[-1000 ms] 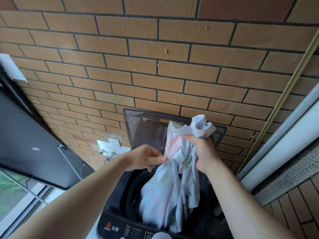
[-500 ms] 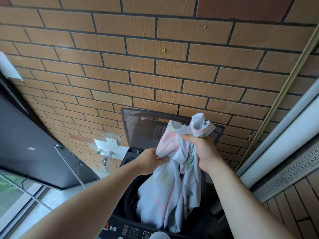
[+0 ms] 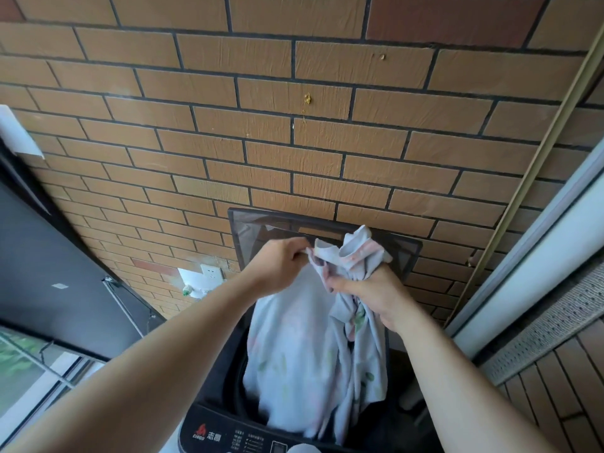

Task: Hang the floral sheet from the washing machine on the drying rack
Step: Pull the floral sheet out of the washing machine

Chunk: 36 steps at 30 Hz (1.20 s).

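The floral sheet (image 3: 304, 354), pale blue-white with faint pink and green print, hangs bunched out of the open top-load washing machine (image 3: 209, 433). My right hand (image 3: 369, 292) grips a twisted bundle of it, with a crumpled end sticking up above the fist. My left hand (image 3: 281, 263) pinches the sheet's upper edge just to the left, so a short stretch of fabric spans between the two hands. The sheet's lower part still lies inside the drum. No drying rack is in view.
The machine's dark lid (image 3: 248, 230) stands raised against a brown brick wall (image 3: 294, 142). A white socket and tap (image 3: 202, 279) sit on the wall to the left. A dark panel (image 3: 49, 256) fills the left side; a sliding-door frame (image 3: 539, 256) runs along the right.
My left hand has risen from the sheet's side to its top edge and pulled a fold leftward. More pale fabric has spread out below. The right hand keeps its grip.
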Each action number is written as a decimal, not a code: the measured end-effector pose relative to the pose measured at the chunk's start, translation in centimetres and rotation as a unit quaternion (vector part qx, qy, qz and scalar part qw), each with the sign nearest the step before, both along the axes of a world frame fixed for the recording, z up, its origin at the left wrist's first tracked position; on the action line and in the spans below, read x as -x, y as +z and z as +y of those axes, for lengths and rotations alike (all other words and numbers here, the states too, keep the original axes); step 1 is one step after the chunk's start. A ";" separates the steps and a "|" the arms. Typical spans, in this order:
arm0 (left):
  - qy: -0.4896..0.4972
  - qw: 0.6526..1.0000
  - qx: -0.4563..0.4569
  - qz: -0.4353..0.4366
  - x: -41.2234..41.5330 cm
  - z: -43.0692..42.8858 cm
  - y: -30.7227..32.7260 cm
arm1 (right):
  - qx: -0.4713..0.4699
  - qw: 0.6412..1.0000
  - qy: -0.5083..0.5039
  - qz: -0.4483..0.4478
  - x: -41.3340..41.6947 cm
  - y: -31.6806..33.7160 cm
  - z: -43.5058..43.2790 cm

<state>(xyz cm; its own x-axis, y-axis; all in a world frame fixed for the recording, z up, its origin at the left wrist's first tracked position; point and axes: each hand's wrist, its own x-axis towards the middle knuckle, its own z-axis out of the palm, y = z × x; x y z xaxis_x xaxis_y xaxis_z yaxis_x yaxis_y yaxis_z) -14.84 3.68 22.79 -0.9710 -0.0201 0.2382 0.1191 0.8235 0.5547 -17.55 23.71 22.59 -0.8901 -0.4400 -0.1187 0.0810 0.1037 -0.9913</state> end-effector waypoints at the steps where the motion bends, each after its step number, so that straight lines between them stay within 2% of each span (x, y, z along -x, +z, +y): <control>1: -0.013 1.000 0.016 0.015 0.2 0.4 1.0 | -0.013 0.999 0.026 -0.014 -0.1 0.1 -0.1; 4: -0.028 0.999 0.037 0.028 0.4 1.0 2.8 | -0.043 0.995 0.089 -0.031 -0.5 0.2 -0.5; 7: -0.020 0.999 0.029 0.021 0.2 0.4 2.5 | -0.057 0.997 0.058 -0.007 -0.7 0.7 -0.9; 9: -0.002 0.999 -0.039 -0.005 0.0 -0.3 2.0 | -0.042 0.999 0.023 0.003 -0.6 1.1 -1.1; 11: -0.008 0.991 -0.112 -0.069 -0.6 -0.8 1.5 | -0.009 1.000 -0.009 -0.008 -0.3 1.6 -1.2; 13: -0.041 0.977 -0.120 -0.172 -1.3 -0.9 0.6 | 0.030 0.999 -0.035 -0.026 -0.1 2.1 -1.5; 16: -0.062 0.955 -0.080 -0.278 -2.2 -0.6 -1.8 | 0.058 0.997 -0.058 -0.013 -0.1 3.1 -2.2; 20: -0.031 0.945 0.030 -0.323 -2.5 -1.0 -4.8 | 0.091 0.994 -0.054 0.013 -0.1 4.7 -1.8; 23: -0.020 0.925 0.137 -0.354 -2.7 -1.8 -6.8 | 0.084 0.994 -0.067 0.031 0.3 4.8 -1.3; 24: -0.010 0.932 0.144 -0.333 -2.7 -2.1 -7.1 | 0.074 0.994 -0.075 0.039 0.5 4.6 -1.1; 26: 0.029 0.958 0.100 -0.269 -2.4 -2.7 -6.7 | 0.042 0.994 -0.081 0.053 0.8 4.3 -0.9; 30: 0.090 0.989 0.046 -0.109 -0.8 -3.3 -2.6 | -0.049 0.995 -0.067 0.055 1.3 3.9 0.2; 33: 0.036 0.998 0.048 0.009 0.0 -2.0 1.6 | -0.079 0.995 0.037 0.044 0.9 3.5 0.7; 36: -0.007 0.996 0.048 0.072 0.1 0.0 3.9 | -0.073 0.985 0.159 0.006 -0.5 3.4 -0.2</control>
<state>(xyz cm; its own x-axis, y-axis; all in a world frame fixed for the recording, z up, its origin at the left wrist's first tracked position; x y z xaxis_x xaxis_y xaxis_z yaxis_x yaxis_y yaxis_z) -14.96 3.69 26.64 -0.9264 0.0227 0.3759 0.2039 0.8696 0.4498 -17.03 23.52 25.99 -0.7116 -0.6760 -0.1913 0.0098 0.2627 -0.9648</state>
